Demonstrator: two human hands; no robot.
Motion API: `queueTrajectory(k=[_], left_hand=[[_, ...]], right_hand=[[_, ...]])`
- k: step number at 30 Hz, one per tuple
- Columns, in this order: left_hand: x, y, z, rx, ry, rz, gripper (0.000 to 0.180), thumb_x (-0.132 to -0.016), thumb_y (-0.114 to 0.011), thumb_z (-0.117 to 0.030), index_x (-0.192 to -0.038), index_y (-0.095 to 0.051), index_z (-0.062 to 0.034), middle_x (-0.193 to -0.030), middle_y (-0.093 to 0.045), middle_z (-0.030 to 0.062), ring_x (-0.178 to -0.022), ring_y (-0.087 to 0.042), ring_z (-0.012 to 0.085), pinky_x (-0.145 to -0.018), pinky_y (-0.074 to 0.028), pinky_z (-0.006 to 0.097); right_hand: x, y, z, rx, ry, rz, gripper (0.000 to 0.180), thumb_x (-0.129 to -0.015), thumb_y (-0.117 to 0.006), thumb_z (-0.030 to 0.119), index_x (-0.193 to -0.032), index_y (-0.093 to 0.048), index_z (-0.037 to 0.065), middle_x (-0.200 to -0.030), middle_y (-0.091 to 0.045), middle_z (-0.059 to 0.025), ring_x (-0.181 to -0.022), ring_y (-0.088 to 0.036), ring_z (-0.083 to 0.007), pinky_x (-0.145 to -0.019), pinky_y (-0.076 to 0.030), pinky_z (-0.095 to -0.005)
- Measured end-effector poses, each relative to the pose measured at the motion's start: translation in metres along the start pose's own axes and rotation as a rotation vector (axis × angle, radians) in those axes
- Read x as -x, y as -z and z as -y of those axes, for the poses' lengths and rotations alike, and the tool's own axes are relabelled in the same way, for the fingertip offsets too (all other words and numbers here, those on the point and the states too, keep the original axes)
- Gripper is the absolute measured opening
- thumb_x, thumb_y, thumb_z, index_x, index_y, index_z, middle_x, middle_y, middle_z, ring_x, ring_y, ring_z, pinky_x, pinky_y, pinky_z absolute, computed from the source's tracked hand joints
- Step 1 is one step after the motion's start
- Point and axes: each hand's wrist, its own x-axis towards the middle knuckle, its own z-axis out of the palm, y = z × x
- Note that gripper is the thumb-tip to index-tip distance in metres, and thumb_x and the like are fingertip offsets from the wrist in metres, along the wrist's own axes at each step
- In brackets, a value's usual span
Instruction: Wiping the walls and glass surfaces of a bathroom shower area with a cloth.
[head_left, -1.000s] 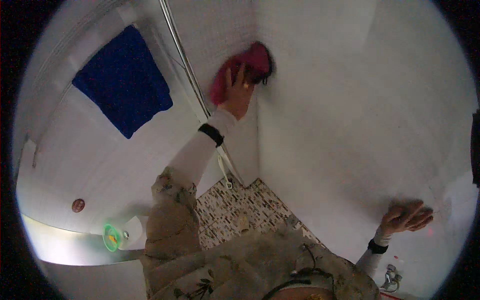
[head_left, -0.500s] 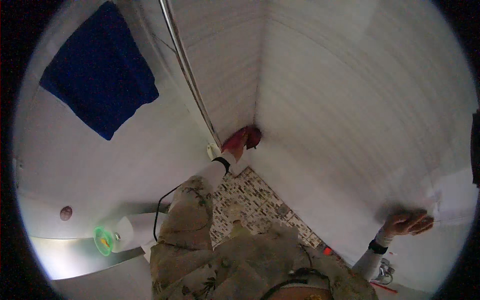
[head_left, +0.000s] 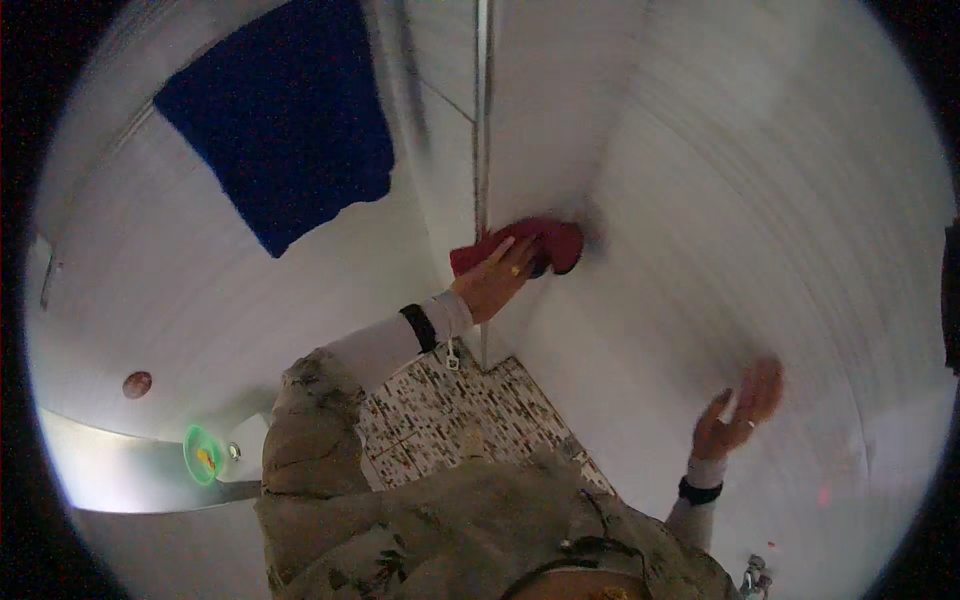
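Since half a second ago: red cloth [head_left: 567,243], under the left hand [head_left: 495,280], now sits higher above the floor corner; right hand [head_left: 740,405] has shifted inward from the far right, its fingers now pointing upward.

Nearest, along the bottom: the wearer's brownish patterned garment [head_left: 480,510], loose at the body and upper arm. Pale undersleeves run to both wrists, with a black band on the left wrist [head_left: 418,328] and another on the right [head_left: 699,491].

Right hand, blurred: wide, thumb standing off from the fingers, close to the pale right-hand wall [head_left: 720,250]. Contact with it: I cannot tell.

Left hand: has hold of the red cloth, fingers laid over it nearly straight; thumb position unclear. Yellowish ring on one finger. The cloth lies against the wall, just short of the corner, its left part beside a slim metal pole [head_left: 483,120].

Beyond and below: mosaic floor [head_left: 440,405] in brown and white, and a metal fitting [head_left: 757,578] at lower right.

Off to the left: a green round dish [head_left: 200,440] with something yellow inside, a reddish-brown disc [head_left: 137,385] on the wall, and, higher up, a large blue towel [head_left: 285,120].
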Motion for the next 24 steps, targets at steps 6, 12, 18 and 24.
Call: queueTrajectory(k=[6, 12, 18, 24], left_hand=[[-0.023, 0.053, 0.118, 0.645, 0.410, -0.891, 0.044, -0.081, -0.061, -0.027, -0.120, -0.057, -0.0083, -0.143, -0.036, 0.0197, -0.134, -0.032, 0.0379, -0.110, -0.021, 0.056], [-0.061, 0.112, 0.156, 1.302, 0.827, -1.187, 0.048, -0.080, -0.063, -0.020, -0.120, -0.050, 0.0018, -0.130, -0.040, 0.0289, -0.126, -0.033, 0.0517, -0.110, -0.019, 0.056], [-0.029, 0.085, 0.080, 1.824, 0.779, -1.004, 0.038, -0.088, -0.055, -0.019, -0.119, -0.050, 0.0029, -0.112, -0.055, 0.0230, -0.101, -0.050, 0.0393, -0.093, -0.037, 0.044], [-0.021, 0.082, 0.087, 1.714, 0.743, -0.997, 0.046, -0.091, -0.054, -0.024, -0.125, -0.047, 0.0047, -0.121, -0.053, 0.0250, -0.113, -0.048, 0.0418, -0.100, -0.033, 0.046]], right_hand=[[-0.038, -0.075, 0.090, -0.434, 0.043, 0.180, 0.041, -0.085, -0.053, 0.003, -0.126, -0.055, 0.004, -0.138, -0.048, -0.0191, -0.130, -0.042, -0.0373, -0.107, -0.032, -0.0476], [-0.090, -0.116, 0.142, -0.627, 0.155, 0.128, 0.045, -0.085, -0.055, 0.005, -0.131, -0.051, 0.002, -0.139, -0.044, -0.0224, -0.130, -0.041, -0.0399, -0.106, -0.034, -0.0481], [-0.131, -0.119, 0.176, -0.701, 0.135, -0.024, 0.054, -0.089, -0.055, 0.015, -0.140, -0.040, 0.004, -0.149, -0.030, -0.0233, -0.137, -0.030, -0.0411, -0.111, -0.024, -0.0520], [-0.173, -0.107, 0.202, -0.684, 0.180, -0.188, 0.055, -0.093, -0.051, 0.025, -0.143, -0.036, 0.005, -0.151, -0.025, -0.0238, -0.140, -0.021, -0.0443, -0.112, -0.020, -0.0537]])
